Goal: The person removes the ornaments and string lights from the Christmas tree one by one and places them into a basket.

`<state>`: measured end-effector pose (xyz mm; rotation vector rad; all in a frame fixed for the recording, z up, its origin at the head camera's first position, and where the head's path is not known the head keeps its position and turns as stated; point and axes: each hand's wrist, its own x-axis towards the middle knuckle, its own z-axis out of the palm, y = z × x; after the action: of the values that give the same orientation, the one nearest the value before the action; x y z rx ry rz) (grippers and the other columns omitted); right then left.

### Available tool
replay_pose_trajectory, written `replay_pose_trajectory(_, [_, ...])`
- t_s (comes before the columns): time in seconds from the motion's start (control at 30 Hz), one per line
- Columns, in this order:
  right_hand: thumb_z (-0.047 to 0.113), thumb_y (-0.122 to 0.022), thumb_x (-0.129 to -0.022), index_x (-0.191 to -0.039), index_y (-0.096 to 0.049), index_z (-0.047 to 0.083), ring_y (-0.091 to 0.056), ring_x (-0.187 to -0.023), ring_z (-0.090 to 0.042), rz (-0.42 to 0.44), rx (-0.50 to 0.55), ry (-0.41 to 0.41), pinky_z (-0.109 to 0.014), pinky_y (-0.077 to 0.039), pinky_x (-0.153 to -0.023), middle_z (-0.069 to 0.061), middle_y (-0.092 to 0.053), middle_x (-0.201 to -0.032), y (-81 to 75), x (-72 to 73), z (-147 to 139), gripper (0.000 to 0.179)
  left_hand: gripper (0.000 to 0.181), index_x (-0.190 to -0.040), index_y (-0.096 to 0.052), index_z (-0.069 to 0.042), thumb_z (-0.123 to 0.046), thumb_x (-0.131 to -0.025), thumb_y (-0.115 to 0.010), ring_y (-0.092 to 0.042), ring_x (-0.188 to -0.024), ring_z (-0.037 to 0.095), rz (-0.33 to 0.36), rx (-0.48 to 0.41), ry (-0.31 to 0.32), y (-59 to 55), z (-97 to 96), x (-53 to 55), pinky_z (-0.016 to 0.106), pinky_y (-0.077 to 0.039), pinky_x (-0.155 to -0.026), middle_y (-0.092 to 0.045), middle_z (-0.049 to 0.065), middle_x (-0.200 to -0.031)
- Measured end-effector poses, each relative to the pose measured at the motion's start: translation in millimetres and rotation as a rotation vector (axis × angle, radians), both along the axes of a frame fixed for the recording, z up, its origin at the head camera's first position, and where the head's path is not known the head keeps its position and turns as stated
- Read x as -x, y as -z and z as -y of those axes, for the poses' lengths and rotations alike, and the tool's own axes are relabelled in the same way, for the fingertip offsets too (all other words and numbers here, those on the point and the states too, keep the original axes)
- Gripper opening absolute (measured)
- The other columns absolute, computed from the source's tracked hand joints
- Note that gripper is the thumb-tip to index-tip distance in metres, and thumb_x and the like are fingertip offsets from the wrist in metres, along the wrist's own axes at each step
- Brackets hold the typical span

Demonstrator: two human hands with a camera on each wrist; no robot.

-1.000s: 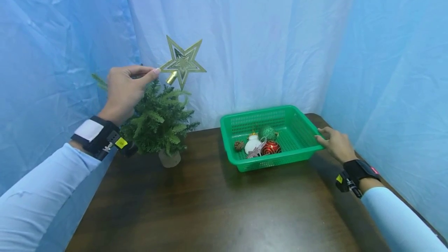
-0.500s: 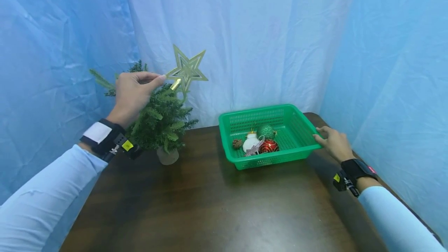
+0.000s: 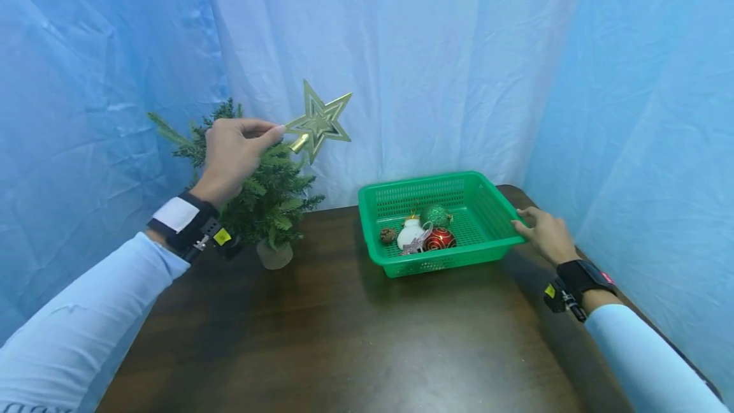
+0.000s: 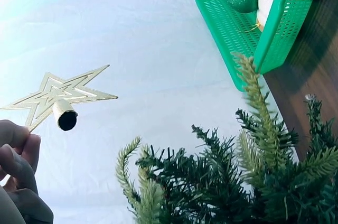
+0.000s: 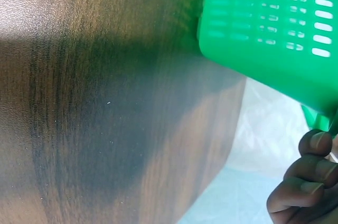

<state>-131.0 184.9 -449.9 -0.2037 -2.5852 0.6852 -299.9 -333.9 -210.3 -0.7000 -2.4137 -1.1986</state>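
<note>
A gold star tree topper (image 3: 321, 123) is pinched at one point by my left hand (image 3: 234, 152), in front of the upper part of a small artificial Christmas tree (image 3: 269, 196). In the left wrist view the hollow socket of the star topper (image 4: 65, 116) faces the camera, apart from the branches (image 4: 264, 118). At the right, my right hand (image 3: 547, 234) grips the rim of a green plastic basket (image 3: 447, 263). Its curled fingers (image 5: 311, 168) show in the right wrist view by the basket's edge.
Inside the basket lie a white ornament (image 3: 410, 233), a red bauble (image 3: 440, 239), a green glitter bauble (image 3: 436, 216), a pinecone (image 3: 388, 235) and a silvery glitter ornament (image 3: 414, 247). The dark wooden table (image 3: 344, 336) is enclosed by blue-white cloth (image 3: 436, 69).
My left hand has moved right and slightly down with the star topper, uncovering more of the tree's upper left. The right hand stays on the basket rim.
</note>
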Motion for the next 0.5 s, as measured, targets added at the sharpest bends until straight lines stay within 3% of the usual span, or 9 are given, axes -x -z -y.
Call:
replay_pose_trajectory(0.17, [0.024,-0.062,-0.106,-0.138,-0.058,-0.006,-0.021,-0.042,-0.013,0.008,0.004,0.005,-0.032,-0.026,-0.043,-0.031,-0.07,-0.111,-1.1,1.8,1.9,0.044,0.038,-0.12,-0.077,-0.011,-0.042,-0.098,-0.071,-0.066,-0.11,0.025,-0.006,0.022,0.002,3.5,-3.7,1.9,0.041,-0.049,-0.088,-0.075,0.011,-0.116])
replay_pose_trajectory(0.27, [0.026,-0.061,-0.106,-0.138,-0.058,-0.006,-0.02,-0.042,-0.013,0.018,0.008,0.007,-0.032,-0.025,-0.044,-0.022,-0.072,-0.092,-2.9,3.7,1.6,0.046,0.037,-0.119,-0.078,-0.011,-0.041,-0.099,-0.071,-0.066,-0.109,0.025,-0.017,0.028,0.004,4.7,-6.6,2.0,0.039,-0.049,-0.084,-0.075,0.011,-0.115])
replay_pose_trajectory(0.37, [0.026,-0.061,-0.106,-0.138,-0.058,-0.005,-0.019,-0.043,-0.012,0.026,0.01,0.01,-0.032,-0.025,-0.044,-0.01,-0.066,-0.07,-3.7,4.6,1.1,0.046,0.037,-0.119,-0.078,-0.011,-0.041,-0.099,-0.07,-0.066,-0.108,0.025,-0.019,0.036,0.009,5.9,-10.2,1.8,0.038,-0.048,-0.083,-0.076,0.012,-0.113])
replay_pose_trajectory(0.5, [0.025,-0.062,-0.105,-0.138,-0.059,-0.005,-0.018,-0.043,-0.012,0.028,0.008,0.017,-0.031,-0.024,-0.044,-0.009,-0.062,-0.064,-3.6,3.7,2.7,0.045,0.038,-0.12,-0.077,-0.011,-0.042,-0.1,-0.069,-0.066,-0.108,0.025,-0.003,0.049,0.031,8.9,-15.1,1.3,0.04,-0.048,-0.085,-0.076,0.011,-0.11])
